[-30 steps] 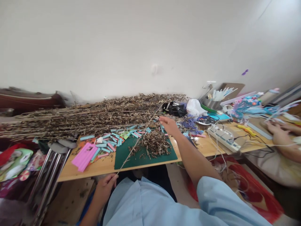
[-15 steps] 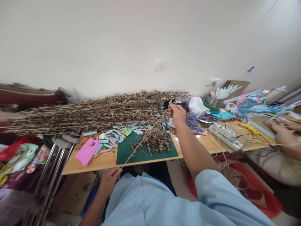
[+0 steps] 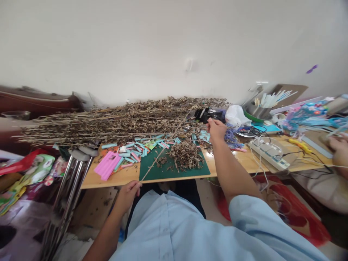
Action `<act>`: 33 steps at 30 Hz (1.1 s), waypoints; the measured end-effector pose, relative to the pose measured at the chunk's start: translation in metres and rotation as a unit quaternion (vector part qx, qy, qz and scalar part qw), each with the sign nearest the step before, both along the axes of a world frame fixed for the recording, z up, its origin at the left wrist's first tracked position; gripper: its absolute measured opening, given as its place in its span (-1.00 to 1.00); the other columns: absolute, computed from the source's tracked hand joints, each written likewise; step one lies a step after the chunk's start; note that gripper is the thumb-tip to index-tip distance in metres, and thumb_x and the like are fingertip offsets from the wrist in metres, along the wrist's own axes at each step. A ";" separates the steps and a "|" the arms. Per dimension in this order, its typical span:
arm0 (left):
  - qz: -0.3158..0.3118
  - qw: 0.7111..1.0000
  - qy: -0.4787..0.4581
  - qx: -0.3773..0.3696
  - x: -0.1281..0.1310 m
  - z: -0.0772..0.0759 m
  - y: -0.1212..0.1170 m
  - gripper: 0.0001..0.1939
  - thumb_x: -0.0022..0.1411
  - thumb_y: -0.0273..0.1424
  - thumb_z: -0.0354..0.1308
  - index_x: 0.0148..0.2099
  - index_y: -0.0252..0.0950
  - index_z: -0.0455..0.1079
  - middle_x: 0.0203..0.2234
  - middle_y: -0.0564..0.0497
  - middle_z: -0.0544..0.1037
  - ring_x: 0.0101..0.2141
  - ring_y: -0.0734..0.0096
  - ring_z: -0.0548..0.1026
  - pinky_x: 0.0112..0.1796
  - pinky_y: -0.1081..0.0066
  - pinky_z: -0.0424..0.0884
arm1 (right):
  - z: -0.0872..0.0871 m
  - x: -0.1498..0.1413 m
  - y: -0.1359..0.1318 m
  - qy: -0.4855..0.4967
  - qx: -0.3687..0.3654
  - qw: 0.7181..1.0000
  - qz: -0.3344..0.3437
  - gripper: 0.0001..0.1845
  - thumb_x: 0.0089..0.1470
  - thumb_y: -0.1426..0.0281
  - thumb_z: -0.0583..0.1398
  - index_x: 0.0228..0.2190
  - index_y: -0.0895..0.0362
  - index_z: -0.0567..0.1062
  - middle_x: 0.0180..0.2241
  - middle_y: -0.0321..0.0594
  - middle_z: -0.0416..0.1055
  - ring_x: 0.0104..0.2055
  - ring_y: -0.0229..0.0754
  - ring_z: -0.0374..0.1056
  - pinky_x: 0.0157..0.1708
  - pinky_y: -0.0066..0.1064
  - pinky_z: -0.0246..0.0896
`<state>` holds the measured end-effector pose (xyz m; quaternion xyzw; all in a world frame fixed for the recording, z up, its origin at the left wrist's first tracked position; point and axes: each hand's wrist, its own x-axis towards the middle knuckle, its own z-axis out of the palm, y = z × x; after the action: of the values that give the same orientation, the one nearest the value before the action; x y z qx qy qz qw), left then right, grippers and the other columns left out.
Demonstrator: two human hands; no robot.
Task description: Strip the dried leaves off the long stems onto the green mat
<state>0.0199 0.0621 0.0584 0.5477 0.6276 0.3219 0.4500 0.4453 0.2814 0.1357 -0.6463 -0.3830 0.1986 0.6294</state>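
Note:
Between the fingers of my left hand (image 3: 131, 190), closed at the table's front edge, is the lower end of a thin dried stalk (image 3: 153, 165). The stalk slants up and away across the green cutting mat (image 3: 148, 173) towards the dried plants behind. My right hand (image 3: 216, 129) is raised to the right of the stalk, apart from it, fingertips pinched together; whatever they hold is too small to make out. Below it, to the left, a heap of crumbled dry leaves (image 3: 186, 156) lies on the mat.
A long pile of dried leafy stalks (image 3: 108, 123) runs along the wall. Pink and blue pieces (image 3: 130, 154) and a pink sheet (image 3: 108, 165) lie left of the mat. To the right are a white bag (image 3: 236, 115), a power strip (image 3: 269, 154) and another person's hand (image 3: 339, 143).
My right hand has come away from the stalk's upper part and moved right. The stalk stays in my left hand. The whole view has shifted slightly.

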 end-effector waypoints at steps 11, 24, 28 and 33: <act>-0.024 0.999 -0.027 0.018 -0.005 0.022 0.020 -0.66 0.24 -0.11 0.10 -0.32 -0.30 0.43 -0.63 0.06 0.46 -0.57 0.44 0.30 -0.48 0.45 0.20 | -0.036 -0.043 -0.045 -0.505 -0.206 0.810 0.215 -0.75 0.17 0.31 0.16 -0.24 0.06 0.63 -0.11 -0.07 0.56 -0.06 0.00 0.43 -0.11 -0.28 0.26; -0.069 0.994 -0.085 -0.013 0.016 0.035 0.035 -0.64 0.26 -0.06 0.07 -0.29 -0.28 0.36 -0.66 0.08 0.45 -0.62 0.48 0.27 -0.53 0.48 0.11 | 0.031 -0.105 -0.069 0.214 0.019 0.839 0.499 -0.32 -0.02 0.17 0.37 0.14 -0.15 0.37 0.14 -0.20 0.41 -0.27 -0.20 0.51 -0.45 -0.41 0.41; -0.087 0.987 -0.122 -0.052 0.026 0.037 0.035 -0.65 0.25 -0.07 0.08 -0.30 -0.29 0.32 -0.68 0.08 0.44 -0.66 0.54 0.22 -0.56 0.52 0.06 | 0.033 -0.112 -0.062 0.237 0.032 0.856 0.458 -0.56 -0.06 0.15 0.40 -0.13 0.02 0.57 -0.19 -0.23 0.57 -0.39 -0.27 0.46 -0.49 -0.46 0.40; -0.095 0.979 -0.155 -0.090 0.034 0.041 0.035 -0.62 0.23 -0.04 0.09 -0.29 -0.29 0.29 -0.68 0.09 0.43 -0.71 0.62 0.13 -0.62 0.56 -0.06 | 0.026 -0.111 -0.053 0.235 0.043 0.881 0.408 -0.70 -0.09 0.16 0.42 -0.42 0.09 0.55 -0.46 -0.33 0.51 -0.52 -0.34 0.36 -0.51 -0.48 0.39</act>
<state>0.0537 0.0968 0.0995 0.5058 0.5219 0.3006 0.6177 0.3346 0.2286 0.1615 -0.3395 -0.4618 0.5673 0.5913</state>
